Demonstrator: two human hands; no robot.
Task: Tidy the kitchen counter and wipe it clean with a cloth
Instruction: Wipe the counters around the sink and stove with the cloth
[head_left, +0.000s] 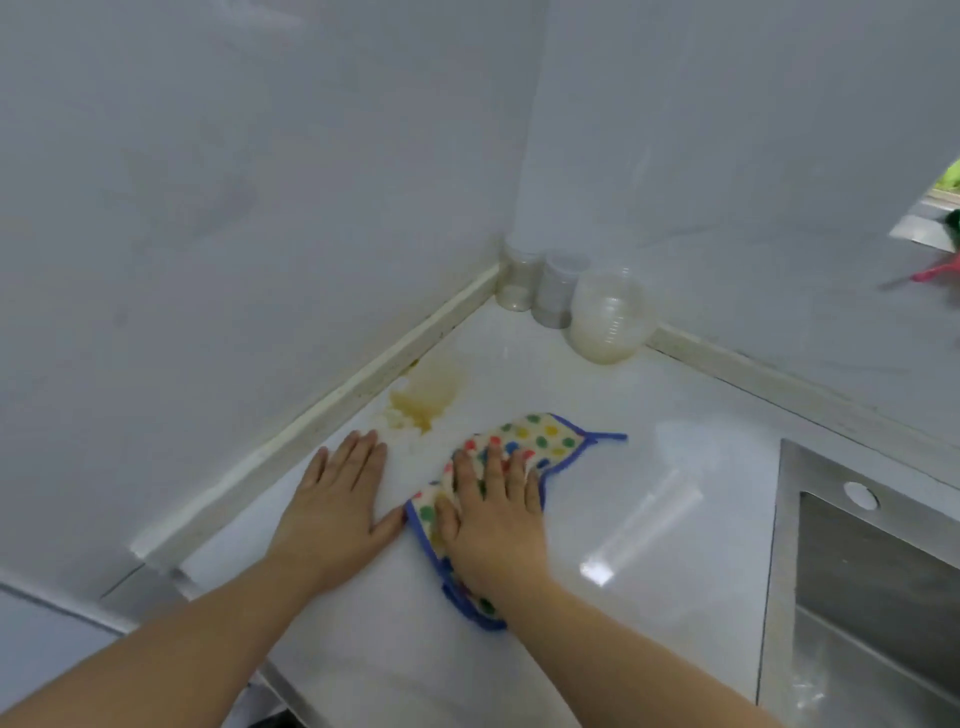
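Flat hands (410, 512) on glossy counter (649, 467), soft dotted cloth (545, 441).

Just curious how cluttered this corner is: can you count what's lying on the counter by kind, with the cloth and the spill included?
Slim clear jars: 2
Wide ribbed tub: 1
Spotted cloth: 1
Yellowish spill: 1
Total: 5
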